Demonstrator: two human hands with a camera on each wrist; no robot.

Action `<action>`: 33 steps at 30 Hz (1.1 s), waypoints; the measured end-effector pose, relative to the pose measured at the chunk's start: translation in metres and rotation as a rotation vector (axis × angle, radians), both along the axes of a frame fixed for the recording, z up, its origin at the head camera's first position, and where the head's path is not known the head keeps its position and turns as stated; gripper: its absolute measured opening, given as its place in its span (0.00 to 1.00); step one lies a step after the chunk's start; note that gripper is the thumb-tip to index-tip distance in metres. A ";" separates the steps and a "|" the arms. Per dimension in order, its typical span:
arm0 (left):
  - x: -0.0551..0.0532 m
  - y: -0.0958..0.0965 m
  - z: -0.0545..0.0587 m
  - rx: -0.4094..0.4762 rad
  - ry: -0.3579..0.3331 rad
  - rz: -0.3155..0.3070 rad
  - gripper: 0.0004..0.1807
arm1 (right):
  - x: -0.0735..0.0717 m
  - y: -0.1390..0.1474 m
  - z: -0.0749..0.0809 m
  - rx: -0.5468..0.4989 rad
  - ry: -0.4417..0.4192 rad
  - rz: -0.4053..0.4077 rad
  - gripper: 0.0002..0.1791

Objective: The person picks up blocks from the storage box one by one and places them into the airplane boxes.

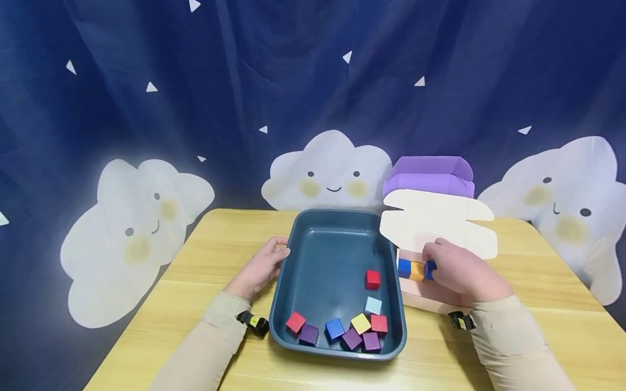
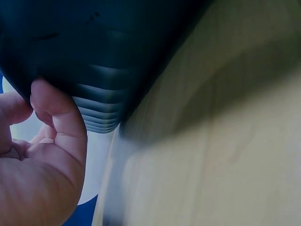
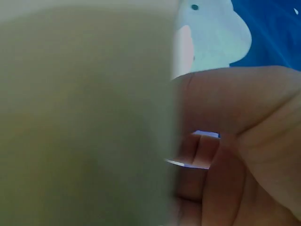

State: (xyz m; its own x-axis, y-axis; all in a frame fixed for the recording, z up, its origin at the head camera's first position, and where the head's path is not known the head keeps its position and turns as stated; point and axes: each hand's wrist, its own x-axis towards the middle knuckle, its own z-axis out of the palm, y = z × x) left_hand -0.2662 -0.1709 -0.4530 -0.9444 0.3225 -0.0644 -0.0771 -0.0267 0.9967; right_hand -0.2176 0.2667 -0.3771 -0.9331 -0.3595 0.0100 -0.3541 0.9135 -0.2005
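A dark teal tray stands in the middle of the table, with several coloured cubes gathered mostly near its front end. My left hand grips the tray's left rim; in the left wrist view the thumb and a bent finger of that hand pinch the edge. To the right is an open cardboard box with its lid folded back. Inside it my right hand holds a blue cube, beside an orange cube and another blue cube. The right wrist view hides the fingertips behind the box wall.
The box lid is white inside, with a purple flap standing behind. In the tray lie a red cube, a light blue cube, a yellow cube and several others. A dark curtain with clouds hangs behind the wooden table.
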 end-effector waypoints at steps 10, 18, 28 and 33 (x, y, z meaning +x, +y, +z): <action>0.000 0.000 0.002 -0.005 -0.001 -0.003 0.15 | 0.003 -0.001 0.002 0.032 -0.030 -0.039 0.11; -0.001 0.000 0.001 -0.015 -0.006 0.000 0.16 | 0.006 -0.001 0.003 0.048 -0.035 -0.074 0.09; 0.000 -0.001 0.001 -0.001 0.001 -0.005 0.16 | 0.007 -0.011 -0.005 -0.033 -0.128 -0.034 0.12; 0.000 -0.001 0.000 0.008 0.008 -0.014 0.15 | 0.007 -0.009 0.002 -0.020 -0.186 -0.050 0.09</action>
